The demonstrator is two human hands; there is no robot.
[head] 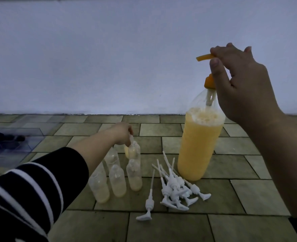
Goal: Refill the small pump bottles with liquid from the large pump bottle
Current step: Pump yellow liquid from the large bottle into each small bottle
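While the right hand [238, 81] pinches the orange pump head [204, 58] on top of the large pump bottle [198, 147], fingers and thumb closed around the spout end, the bottle itself stands upright on the tiled floor [231, 227] to the right, filled with a cloudy yellow-orange liquid up to about the shoulder, with a foamy layer on top and clear plastic above that. Over on the left, the left hand [123, 133] reaches out from a black-and-white striped sleeve [30, 189] and has its fingers closed on something thin and white at the mouth of one of the small pump bottles [134, 151]; can't really tell what that bit is. That bottle looks pretty much empty. Around it sits a tight cluster of more small clear bottles [117, 180], all uncapped and upright, the front ones with just a pale yellowish puddle at the bottom. One behind the held bottle shows some yellow too, but it's mostly hidden. Between the cluster and the big bottle lies a messy pile of white pump tops [175, 191] with their dip tubes pointing away, plus one lone pump [148, 203] lying a little apart at the front.
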